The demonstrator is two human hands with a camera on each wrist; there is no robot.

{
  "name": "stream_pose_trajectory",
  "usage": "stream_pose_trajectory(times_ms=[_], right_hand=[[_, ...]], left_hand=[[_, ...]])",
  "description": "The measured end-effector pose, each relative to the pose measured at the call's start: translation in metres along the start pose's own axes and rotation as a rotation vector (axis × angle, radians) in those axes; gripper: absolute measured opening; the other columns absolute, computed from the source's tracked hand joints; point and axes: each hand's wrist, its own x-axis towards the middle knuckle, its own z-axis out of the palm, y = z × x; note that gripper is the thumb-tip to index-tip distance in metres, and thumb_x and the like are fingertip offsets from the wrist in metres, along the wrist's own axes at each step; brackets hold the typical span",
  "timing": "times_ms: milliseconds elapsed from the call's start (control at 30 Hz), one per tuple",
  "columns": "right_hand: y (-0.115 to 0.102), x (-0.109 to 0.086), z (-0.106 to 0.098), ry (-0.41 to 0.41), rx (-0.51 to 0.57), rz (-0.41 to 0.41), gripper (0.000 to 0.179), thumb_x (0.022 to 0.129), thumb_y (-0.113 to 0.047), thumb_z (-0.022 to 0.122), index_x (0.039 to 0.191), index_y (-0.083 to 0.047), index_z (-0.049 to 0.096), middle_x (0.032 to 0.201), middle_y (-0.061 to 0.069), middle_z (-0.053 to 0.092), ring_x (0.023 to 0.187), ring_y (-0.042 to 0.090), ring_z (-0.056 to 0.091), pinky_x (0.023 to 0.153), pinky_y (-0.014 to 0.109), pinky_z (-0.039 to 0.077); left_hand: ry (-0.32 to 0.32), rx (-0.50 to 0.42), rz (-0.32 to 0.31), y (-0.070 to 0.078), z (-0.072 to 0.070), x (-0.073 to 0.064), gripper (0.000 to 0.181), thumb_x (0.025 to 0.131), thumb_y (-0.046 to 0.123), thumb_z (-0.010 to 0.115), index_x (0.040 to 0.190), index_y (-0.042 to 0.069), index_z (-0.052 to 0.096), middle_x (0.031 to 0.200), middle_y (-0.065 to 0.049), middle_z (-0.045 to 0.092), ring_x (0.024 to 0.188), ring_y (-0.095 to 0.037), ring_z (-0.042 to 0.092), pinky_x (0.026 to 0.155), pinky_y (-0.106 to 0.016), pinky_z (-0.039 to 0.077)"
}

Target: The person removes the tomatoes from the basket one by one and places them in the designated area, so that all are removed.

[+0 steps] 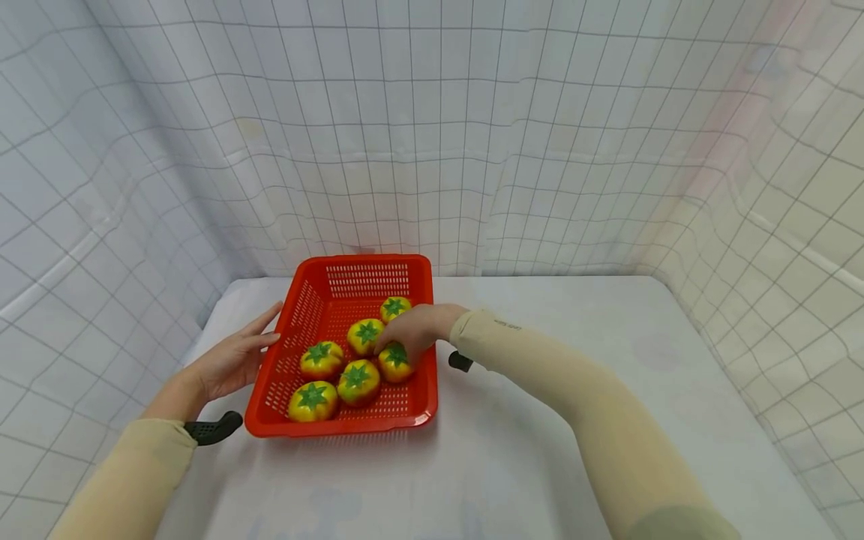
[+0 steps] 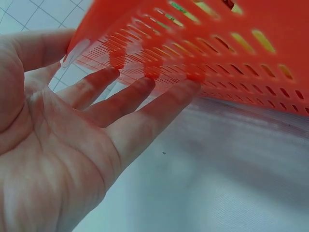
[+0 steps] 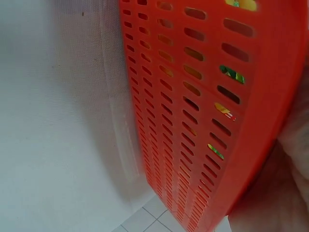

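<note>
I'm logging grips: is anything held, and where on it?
The right hand is over the front-right tomato, but a grip cannot be confirmed. The left hand touches the outer side of the red basket, fingers straight; no clear grip shows.

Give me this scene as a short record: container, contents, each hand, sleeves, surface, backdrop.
container: red perforated plastic basket
contents: six yellow-red tomatoes visible, green star-shaped tops
left hand: fingers extended, touching the basket's left side from outside
right hand: reaching in over the right rim, fingers at the near-right tomato; firmness of grip unclear
sleeves: beige sleeves on both arms
surface: white tabletop, under the basket
backdrop: white grid-patterned sheeting
</note>
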Motion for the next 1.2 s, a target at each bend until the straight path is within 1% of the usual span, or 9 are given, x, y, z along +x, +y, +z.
stream_pose_trajectory(times_ms=[100, 267, 400, 567, 667, 800, 967, 1100, 1200], right_hand=[[0.0, 0.0, 0.001, 0.008, 0.0, -0.004, 0.059, 0.086, -0.028, 0.084, 0.14, -0.036, 0.062, 0.135, -0.014, 0.059, 0.119, 0.016, 0.051, 0.105, 0.04, 0.045], [0.001, 0.001, 0.001, 0.014, -0.008, -0.021, 0.054, 0.085, -0.029, 0.085, 0.134, -0.037, 0.063, 0.129, -0.014, 0.06, 0.115, 0.015, 0.052, 0.103, 0.039, 0.046], [0.002, 0.002, 0.002, 0.016, -0.019, -0.035, 0.051, 0.085, -0.03, 0.085, 0.131, -0.036, 0.064, 0.126, -0.015, 0.06, 0.113, 0.014, 0.053, 0.102, 0.038, 0.047], [0.003, 0.0, 0.0, 0.019, 0.0, -0.042, 0.056, 0.086, -0.032, 0.084, 0.138, -0.033, 0.062, 0.129, -0.014, 0.06, 0.115, 0.014, 0.053, 0.102, 0.037, 0.048], [0.006, -0.001, -0.001, 0.022, 0.018, -0.043, 0.06, 0.087, -0.032, 0.083, 0.142, -0.033, 0.06, 0.132, -0.013, 0.059, 0.117, 0.014, 0.052, 0.103, 0.037, 0.048], [0.01, -0.005, -0.006, 0.045, 0.048, -0.057, 0.06, 0.088, -0.029, 0.081, 0.144, -0.033, 0.059, 0.136, -0.012, 0.057, 0.119, 0.014, 0.051, 0.103, 0.036, 0.047], [0.014, -0.016, -0.014, 0.102, 0.14, -0.059, 0.059, 0.088, -0.026, 0.078, 0.143, -0.029, 0.059, 0.135, -0.01, 0.056, 0.119, 0.013, 0.049, 0.097, 0.032, 0.05], [0.018, -0.026, -0.023, 0.154, 0.261, -0.068, 0.055, 0.087, -0.023, 0.076, 0.14, -0.027, 0.06, 0.131, -0.009, 0.056, 0.118, 0.012, 0.05, 0.092, 0.028, 0.052], [0.022, -0.036, -0.03, 0.179, 0.354, -0.077, 0.053, 0.086, -0.02, 0.075, 0.137, -0.028, 0.06, 0.127, -0.009, 0.057, 0.115, 0.013, 0.053, 0.09, 0.028, 0.053]], left_hand=[[0.0, 0.012, 0.0, 0.0, 0.001, 0.0, 0.07, 0.113, 0.026, 0.039, 0.163, 0.041, -0.007, 0.166, -0.019, 0.009, 0.123, -0.02, 0.06, 0.098, -0.05, 0.053], [-0.001, 0.014, -0.003, -0.001, 0.0, 0.0, 0.067, 0.113, 0.027, 0.037, 0.163, 0.042, -0.005, 0.166, -0.015, 0.013, 0.125, -0.02, 0.059, 0.099, -0.051, 0.052], [0.002, 0.023, -0.001, -0.002, 0.0, 0.0, 0.067, 0.113, 0.028, 0.037, 0.163, 0.042, -0.005, 0.165, -0.016, 0.013, 0.124, -0.02, 0.059, 0.099, -0.051, 0.052], [-0.003, 0.038, 0.007, -0.003, 0.0, 0.001, 0.068, 0.113, 0.027, 0.037, 0.163, 0.04, -0.007, 0.167, -0.02, 0.008, 0.124, -0.021, 0.059, 0.099, -0.051, 0.052], [0.004, 0.038, 0.003, -0.002, 0.0, 0.001, 0.068, 0.113, 0.028, 0.038, 0.163, 0.041, -0.005, 0.167, -0.019, 0.009, 0.124, -0.021, 0.059, 0.098, -0.051, 0.052], [0.003, 0.038, 0.004, -0.001, 0.0, 0.002, 0.068, 0.113, 0.028, 0.038, 0.163, 0.042, -0.005, 0.166, -0.017, 0.011, 0.123, -0.02, 0.059, 0.098, -0.05, 0.053], [-0.009, 0.033, 0.008, -0.002, 0.001, 0.003, 0.068, 0.113, 0.028, 0.038, 0.163, 0.041, -0.006, 0.167, -0.018, 0.008, 0.124, -0.019, 0.059, 0.099, -0.05, 0.052], [-0.004, 0.025, 0.002, -0.002, 0.001, 0.002, 0.068, 0.113, 0.028, 0.038, 0.163, 0.041, -0.006, 0.167, -0.017, 0.006, 0.123, -0.018, 0.059, 0.099, -0.051, 0.052], [0.003, 0.018, -0.004, -0.003, 0.0, 0.002, 0.068, 0.113, 0.028, 0.038, 0.163, 0.042, -0.005, 0.167, -0.016, 0.006, 0.123, -0.018, 0.06, 0.099, -0.051, 0.052]])
